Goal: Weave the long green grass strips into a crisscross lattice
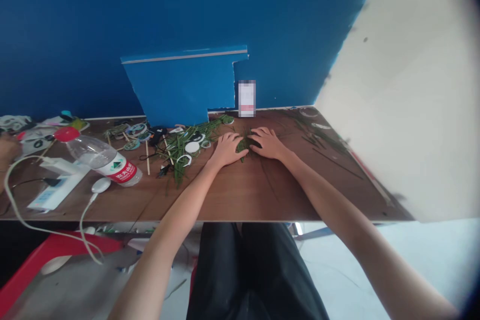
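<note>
Between my two hands lies a small piece of green leaf strips (244,146), flat on the brown tabletop; it looks interlaced, but my fingers cover its sides. My left hand (228,150) rests on its left side with fingers spread. On the opposite side my right hand (268,143) lies open, its fingertips touching the strips. Left of my left hand is a loose heap of green strips (180,160), with a white disc (192,147) and a white ring (184,160) on it.
A tilted water bottle (108,160) with a red cap lies at the left beside a white power strip (60,187) and a charging puck (101,185). Loose green strips (318,135) lie at the right. A blue panel (183,90) leans behind. Another person's hand (9,152) shows far left.
</note>
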Action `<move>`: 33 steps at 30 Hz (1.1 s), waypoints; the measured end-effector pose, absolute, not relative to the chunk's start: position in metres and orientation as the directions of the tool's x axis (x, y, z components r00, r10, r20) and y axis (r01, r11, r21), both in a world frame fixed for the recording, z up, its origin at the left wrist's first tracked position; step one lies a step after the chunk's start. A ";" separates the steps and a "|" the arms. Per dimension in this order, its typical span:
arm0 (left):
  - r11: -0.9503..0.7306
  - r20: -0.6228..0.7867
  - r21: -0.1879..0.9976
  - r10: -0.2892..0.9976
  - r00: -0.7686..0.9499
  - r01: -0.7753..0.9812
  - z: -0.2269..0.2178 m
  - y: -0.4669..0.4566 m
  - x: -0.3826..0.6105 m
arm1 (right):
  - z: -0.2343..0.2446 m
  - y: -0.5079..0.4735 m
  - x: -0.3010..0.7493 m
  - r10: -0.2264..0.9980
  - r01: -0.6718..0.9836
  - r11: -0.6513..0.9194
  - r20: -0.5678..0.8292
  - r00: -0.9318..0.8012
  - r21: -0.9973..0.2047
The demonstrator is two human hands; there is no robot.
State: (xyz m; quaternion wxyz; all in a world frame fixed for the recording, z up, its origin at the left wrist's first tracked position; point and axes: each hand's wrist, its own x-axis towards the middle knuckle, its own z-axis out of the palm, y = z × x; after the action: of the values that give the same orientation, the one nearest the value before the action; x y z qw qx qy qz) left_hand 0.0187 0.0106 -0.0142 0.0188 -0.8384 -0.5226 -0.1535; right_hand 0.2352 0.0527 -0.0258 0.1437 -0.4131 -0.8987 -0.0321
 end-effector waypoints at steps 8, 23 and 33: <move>-0.430 0.289 0.099 0.875 0.388 0.897 -0.017 0.011 0.022 | -0.023 0.048 0.229 0.724 0.750 0.660 0.301 -0.620 -0.045; -0.413 0.308 0.164 0.884 0.351 0.896 -0.018 0.013 0.015 | -0.029 0.059 0.243 0.787 0.763 0.613 0.240 -0.568 -0.203; -0.404 0.282 0.176 0.894 0.347 0.898 -0.019 0.014 0.015 | -0.028 0.059 0.241 0.791 0.763 0.610 0.203 -0.577 -0.213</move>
State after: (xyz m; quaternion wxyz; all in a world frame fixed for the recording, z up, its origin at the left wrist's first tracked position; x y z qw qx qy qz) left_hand 0.0154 0.0137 -0.0192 0.0049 -0.8207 -0.5459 -0.1687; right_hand 0.2413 0.0592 -0.0282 0.1398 -0.4383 -0.8864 0.0513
